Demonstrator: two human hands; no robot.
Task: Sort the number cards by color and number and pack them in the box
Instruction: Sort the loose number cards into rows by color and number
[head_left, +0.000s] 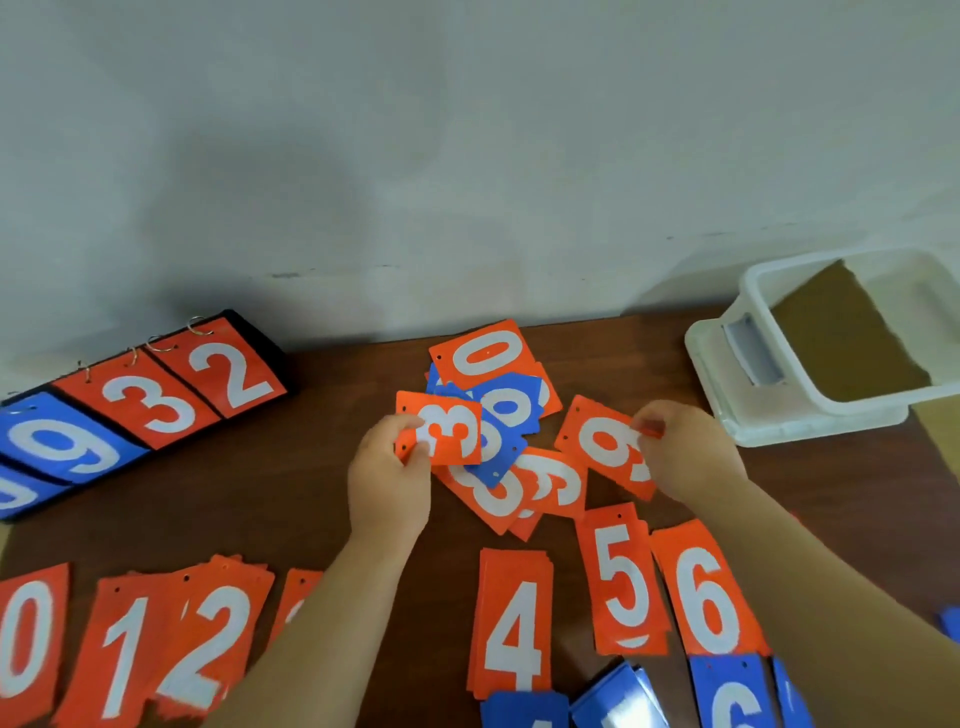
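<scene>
The fingers (409, 423) of the left hand (387, 473) are pinching the left edge of an orange 3 card (452, 434), holding it across a loose heap of orange and blue number cards (506, 410) in the middle of the table (322, 426). The fingers (647, 418) of the right hand (688, 452) are pinching the upper right corner of another orange card (605, 447), a 6 or a 9, lying at the heap's 3 o'clock. An orange 0 card (483, 353) is lying at the heap's 12 o'clock edge. Toward 6 o'clock, sorted orange piles (514, 623) are showing 0, 1, 2, 4, 5 and 6, with blue piles (737, 691) lying nearer the person. A clear plastic box (761, 306) is sitting at 2 o'clock, tilted on a white lid (711, 353). A ring-bound flip scoreboard (156, 400) is lying at 9 o'clock, showing 9, 3, 2.
</scene>
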